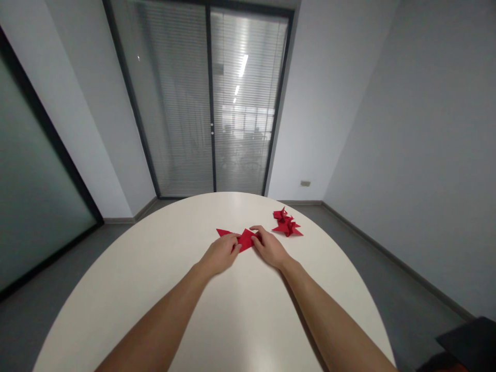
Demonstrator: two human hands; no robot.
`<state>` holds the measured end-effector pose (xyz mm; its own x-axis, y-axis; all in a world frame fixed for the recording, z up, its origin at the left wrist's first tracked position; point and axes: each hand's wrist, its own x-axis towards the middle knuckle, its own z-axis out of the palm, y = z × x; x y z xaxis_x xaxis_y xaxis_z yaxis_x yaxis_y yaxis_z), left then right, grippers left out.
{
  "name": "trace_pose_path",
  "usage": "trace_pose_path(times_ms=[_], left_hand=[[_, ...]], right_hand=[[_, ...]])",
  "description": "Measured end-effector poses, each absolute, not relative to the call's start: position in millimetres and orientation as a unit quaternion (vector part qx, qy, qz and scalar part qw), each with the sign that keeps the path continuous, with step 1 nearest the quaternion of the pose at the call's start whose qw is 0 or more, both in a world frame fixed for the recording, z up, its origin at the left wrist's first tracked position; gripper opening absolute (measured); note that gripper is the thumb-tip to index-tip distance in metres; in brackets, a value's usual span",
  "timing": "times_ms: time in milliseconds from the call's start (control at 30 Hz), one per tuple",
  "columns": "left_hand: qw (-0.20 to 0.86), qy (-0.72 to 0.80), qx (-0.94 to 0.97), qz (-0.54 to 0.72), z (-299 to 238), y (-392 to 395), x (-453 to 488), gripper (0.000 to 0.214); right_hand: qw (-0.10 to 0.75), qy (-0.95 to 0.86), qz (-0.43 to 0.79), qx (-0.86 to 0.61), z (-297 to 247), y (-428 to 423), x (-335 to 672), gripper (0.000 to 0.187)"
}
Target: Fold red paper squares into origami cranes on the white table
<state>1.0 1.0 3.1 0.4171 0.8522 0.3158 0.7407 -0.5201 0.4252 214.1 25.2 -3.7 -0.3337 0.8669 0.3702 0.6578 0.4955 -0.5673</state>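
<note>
A piece of folded red paper point(246, 241) lies between my hands, over the middle of the white table. One pointed end of it sticks out to the left, past my left hand point(221, 253). The fingers of that hand are closed on the paper's left part. My right hand point(268, 247) pinches its right edge between thumb and fingers, with the index finger bent above it. Part of the paper is hidden under the fingers. Several folded red paper figures point(287, 225) with pointed tips sit close together to the right of my right hand.
The round white table point(155, 294) has a curved edge all about. Beyond it stand glass panels with blinds point(186, 119) in dark frames. A wall socket point(305, 183) is low on the far wall. Something dark point(470, 341) is at the lower right corner.
</note>
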Motion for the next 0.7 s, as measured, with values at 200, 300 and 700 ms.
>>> trace_pose_path(times_ms=[200, 300, 700], left_hand=[[0.115, 0.518, 0.813, 0.24, 1.9, -0.4, 0.9, 0.021], [0.117, 0.523, 0.811, 0.235, -0.2, 0.4, 0.8, 0.023], [0.068, 0.493, 0.833, 0.242, -13.1, 12.4, 1.4, 0.042]], right_hand=[[0.31, -0.793, 0.113, -0.513, -6.7, 29.3, 214.6, 0.035], [0.3, -0.793, 0.095, -0.521, -6.0, 29.0, 214.9, 0.038], [0.273, -0.892, 0.098, -0.347, 4.7, 14.0, 198.0, 0.04]])
